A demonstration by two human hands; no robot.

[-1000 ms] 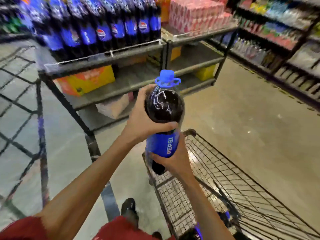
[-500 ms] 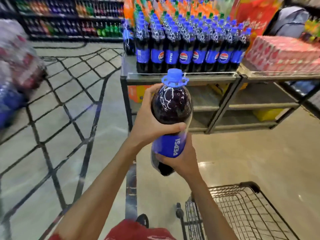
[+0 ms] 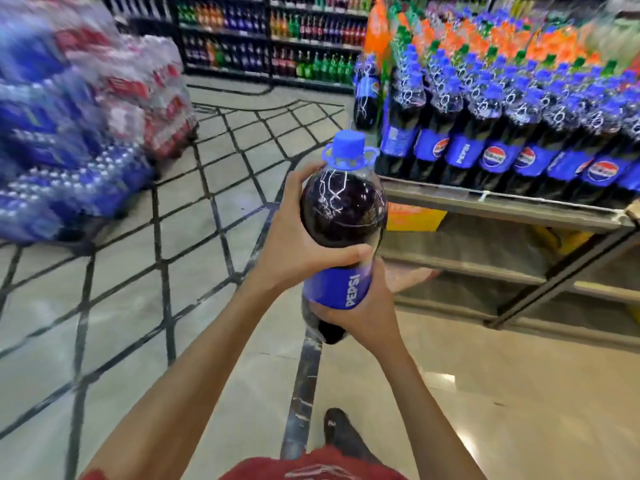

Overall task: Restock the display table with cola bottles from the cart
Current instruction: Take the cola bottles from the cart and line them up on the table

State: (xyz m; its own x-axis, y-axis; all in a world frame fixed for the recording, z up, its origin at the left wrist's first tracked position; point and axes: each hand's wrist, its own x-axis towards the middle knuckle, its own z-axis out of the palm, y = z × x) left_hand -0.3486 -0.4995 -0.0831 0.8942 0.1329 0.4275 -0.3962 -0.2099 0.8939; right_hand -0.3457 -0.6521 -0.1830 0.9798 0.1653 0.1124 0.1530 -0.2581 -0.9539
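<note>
I hold one large cola bottle [image 3: 343, 216] upright in front of me, dark with a blue cap and a blue label. My left hand [image 3: 294, 244] grips its upper body, thumb across the front. My right hand [image 3: 363, 306] cups the lower part around the label. The display table [image 3: 502, 206] stands just right of the bottle, its top packed with rows of matching cola bottles [image 3: 495, 133]. The cart is out of view.
Orange and green soda bottles [image 3: 485, 39] fill the table behind the cola rows. A yellow box [image 3: 415, 220] sits on a lower shelf. Stacked shrink-wrapped packs [image 3: 76, 116] stand at the left, blurred. Drink shelves [image 3: 270, 36] line the far wall. My foot [image 3: 341, 431] is on the tiled floor.
The view has swung left and closer to the display table; the cart has dropped out of view. Both hands keep the same hold on the bottle.
</note>
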